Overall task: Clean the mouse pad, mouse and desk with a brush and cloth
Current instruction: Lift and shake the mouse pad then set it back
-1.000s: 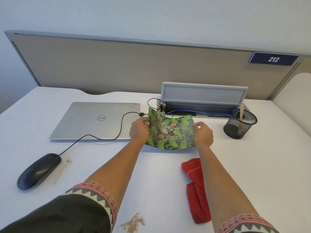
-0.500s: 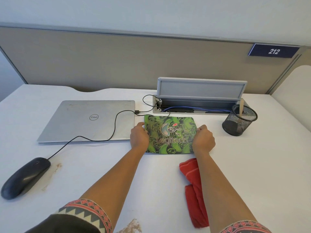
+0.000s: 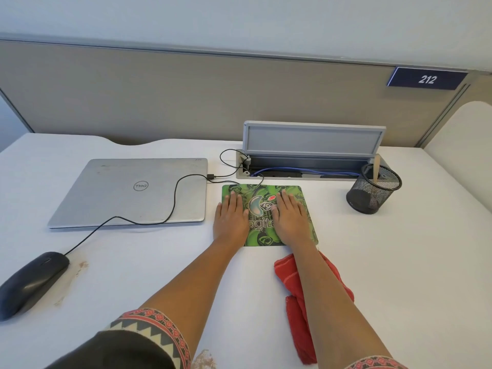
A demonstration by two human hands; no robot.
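My left hand (image 3: 230, 218) and right hand (image 3: 290, 217), fingers straight, now press flat the just-lifted mouse pad (image 3: 259, 206); the mouse (image 3: 32, 280) at 8 o'clock likely awaits cleaning.

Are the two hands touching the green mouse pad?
Touching. The head view shows the left hand and the right hand lying flat, palms down with fingers straight, on top of the mouse pad.

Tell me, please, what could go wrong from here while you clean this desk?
1. The thin black cable crosses the closed silver laptop and loops beside the green patterned mouse pad; wiping may snag it and drag the black mouse.
2. The crumpled red cloth lies under the right forearm; drawing back might sweep it off the white desk.
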